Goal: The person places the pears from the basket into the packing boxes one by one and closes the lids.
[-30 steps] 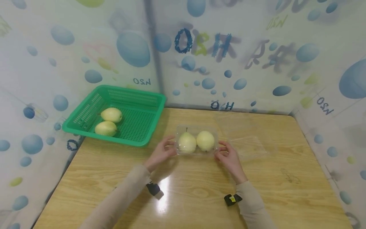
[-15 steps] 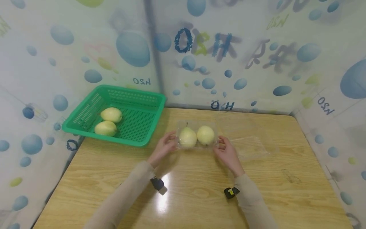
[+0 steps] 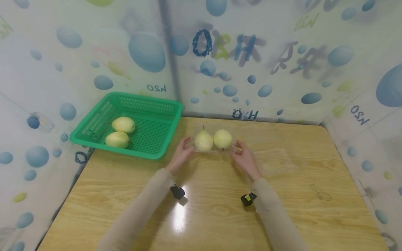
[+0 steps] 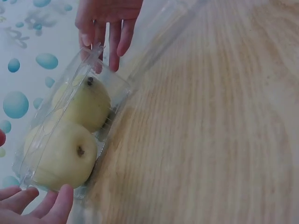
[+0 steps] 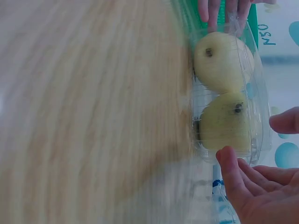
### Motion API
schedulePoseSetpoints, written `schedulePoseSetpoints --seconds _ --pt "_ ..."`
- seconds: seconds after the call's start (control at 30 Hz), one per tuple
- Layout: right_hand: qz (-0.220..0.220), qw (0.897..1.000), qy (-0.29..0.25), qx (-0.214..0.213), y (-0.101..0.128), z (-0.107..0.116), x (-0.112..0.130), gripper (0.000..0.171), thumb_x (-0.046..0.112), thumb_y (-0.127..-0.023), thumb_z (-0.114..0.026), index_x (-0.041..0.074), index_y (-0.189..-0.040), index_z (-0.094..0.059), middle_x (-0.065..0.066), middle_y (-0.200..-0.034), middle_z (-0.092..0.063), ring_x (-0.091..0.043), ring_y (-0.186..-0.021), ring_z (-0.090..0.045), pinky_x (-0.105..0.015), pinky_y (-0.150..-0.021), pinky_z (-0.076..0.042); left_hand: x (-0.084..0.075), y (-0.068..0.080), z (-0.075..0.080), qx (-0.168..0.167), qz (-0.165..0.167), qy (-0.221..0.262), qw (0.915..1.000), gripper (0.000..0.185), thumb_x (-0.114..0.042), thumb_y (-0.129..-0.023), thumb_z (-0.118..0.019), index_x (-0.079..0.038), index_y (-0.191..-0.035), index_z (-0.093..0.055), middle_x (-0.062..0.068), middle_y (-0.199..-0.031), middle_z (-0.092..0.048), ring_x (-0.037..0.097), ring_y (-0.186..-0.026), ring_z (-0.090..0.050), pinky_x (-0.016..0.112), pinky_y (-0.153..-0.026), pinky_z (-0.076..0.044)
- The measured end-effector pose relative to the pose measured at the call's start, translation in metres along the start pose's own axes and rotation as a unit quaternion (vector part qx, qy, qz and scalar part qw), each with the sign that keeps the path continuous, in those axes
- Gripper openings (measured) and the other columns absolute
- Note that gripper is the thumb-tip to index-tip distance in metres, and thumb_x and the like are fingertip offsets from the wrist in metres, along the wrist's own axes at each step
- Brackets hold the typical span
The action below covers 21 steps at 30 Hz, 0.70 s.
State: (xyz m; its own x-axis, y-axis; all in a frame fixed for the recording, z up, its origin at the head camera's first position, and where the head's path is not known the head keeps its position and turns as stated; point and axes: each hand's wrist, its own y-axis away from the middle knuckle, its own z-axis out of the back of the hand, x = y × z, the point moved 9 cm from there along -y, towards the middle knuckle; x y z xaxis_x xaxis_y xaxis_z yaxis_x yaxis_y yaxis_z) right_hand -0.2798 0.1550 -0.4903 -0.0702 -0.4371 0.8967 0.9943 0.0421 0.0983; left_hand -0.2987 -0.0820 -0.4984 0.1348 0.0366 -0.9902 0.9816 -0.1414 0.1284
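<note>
A clear plastic clamshell box (image 5: 261, 116) sits on the table with its lid over two pale yellow pears, a left pear (image 3: 203, 141) and a right pear (image 3: 223, 138). My left hand (image 3: 182, 152) touches the box's left end with its fingertips. At the opposite end, my right hand (image 3: 245, 157) rests its extended fingers against the plastic. In the right wrist view, the right thumb (image 5: 286, 121) stands apart from the box. The left wrist view shows the left fingers (image 4: 58, 205) at the near end, loosely bent.
To the left stands a green perforated basket (image 3: 171, 137) with two more pears (image 3: 120, 132) in it. Thin clear plastic packaging (image 3: 276, 161) lies to the right of the box. Patterned walls (image 3: 267, 69) border the wooden table (image 3: 213, 205) behind and at the sides.
Both hands have moved the box with its pears away from the person, toward the back wall. It has also shifted slightly left in the last half second. The basket stays put.
</note>
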Motion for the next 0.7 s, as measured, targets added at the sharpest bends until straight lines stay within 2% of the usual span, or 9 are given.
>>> schedulePoseSetpoints --seconds 0.1,0.27,0.43,0.57,0.7 --pt "-0.002 1.000 -0.011 -0.005 -0.008 -0.002 0.002 0.062 0.013 -0.095 -0.055 -0.003 -0.149 -0.028 -0.022 -0.144 -0.041 -0.038 -0.124 -0.049 -0.046 -0.097 -0.046 -0.001 -0.008 0.001 -0.016 -0.006 0.010 0.9998 0.063 0.003 -0.089 -0.045 0.007 -0.147 -0.021 0.026 -0.151 -0.023 0.043 -0.130 -0.036 0.052 -0.104 -0.038" --pt "-0.009 0.997 -0.080 -0.001 -0.017 -0.006 0.007 0.062 0.011 -0.095 -0.052 -0.004 -0.149 -0.025 -0.023 -0.146 -0.036 -0.039 -0.126 -0.045 -0.046 -0.099 -0.045 0.003 -0.021 0.005 -0.047 0.022 0.023 0.9984 0.065 0.001 -0.086 -0.046 0.003 -0.147 -0.025 0.021 -0.152 -0.026 0.038 -0.122 -0.044 0.049 -0.103 -0.039" --pt "-0.007 0.991 -0.136 0.013 -0.028 -0.012 0.008 0.062 0.006 -0.097 -0.049 -0.008 -0.149 -0.020 -0.027 -0.149 -0.029 -0.042 -0.131 -0.038 -0.048 -0.102 -0.041 0.003 -0.032 0.011 -0.083 0.027 0.088 0.9922 0.056 0.000 -0.088 -0.045 0.004 -0.143 -0.031 0.020 -0.146 -0.035 0.027 -0.107 -0.049 0.049 -0.103 -0.039" --pt "-0.003 0.989 -0.144 0.021 -0.039 -0.017 0.009 0.063 0.004 -0.096 -0.049 -0.007 -0.150 -0.018 -0.028 -0.150 -0.027 -0.043 -0.132 -0.035 -0.048 -0.104 -0.039 0.001 -0.040 0.018 -0.107 0.017 0.117 0.9872 0.048 -0.002 -0.094 -0.045 0.005 -0.139 -0.035 0.020 -0.142 -0.040 0.019 -0.097 -0.048 0.049 -0.102 -0.038" --pt "-0.002 0.990 -0.141 0.030 -0.047 -0.018 0.012 0.063 0.005 -0.097 -0.048 -0.006 -0.151 -0.016 -0.026 -0.151 -0.026 -0.042 -0.131 -0.038 -0.048 -0.104 -0.039 -0.004 -0.046 0.021 -0.109 0.017 0.117 0.9870 0.048 -0.004 -0.093 -0.044 0.003 -0.140 -0.034 0.018 -0.143 -0.038 0.021 -0.101 -0.046 0.048 -0.104 -0.036"
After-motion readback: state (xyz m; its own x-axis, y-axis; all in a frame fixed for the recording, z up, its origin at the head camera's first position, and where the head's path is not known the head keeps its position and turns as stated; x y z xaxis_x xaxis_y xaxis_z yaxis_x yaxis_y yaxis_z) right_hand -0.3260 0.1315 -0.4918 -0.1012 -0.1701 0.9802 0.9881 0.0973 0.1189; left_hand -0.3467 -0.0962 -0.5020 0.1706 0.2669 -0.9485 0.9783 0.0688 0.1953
